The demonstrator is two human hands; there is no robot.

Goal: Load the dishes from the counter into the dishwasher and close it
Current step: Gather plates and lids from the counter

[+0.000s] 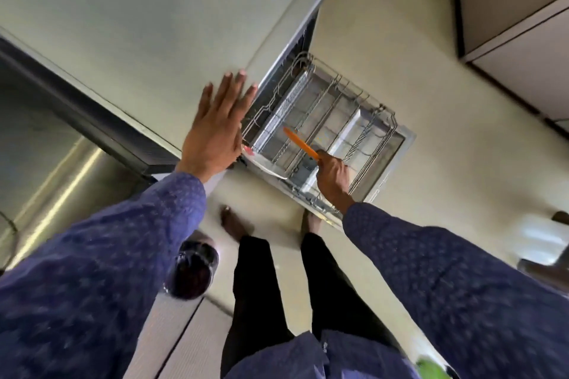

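Note:
The dishwasher stands open below me, its wire rack pulled out over the lowered door. My right hand grips an orange utensil by one end and holds it over the rack's middle. A white plate with a red mark stands at the rack's near left corner. My left hand is spread flat with straight fingers above the counter's edge, beside the rack, holding nothing.
A steel sink lies at the left in the pale counter. A dark round object sits at the counter's near edge by my left sleeve. My legs and bare feet stand on the floor before the door. Cabinets line the upper right.

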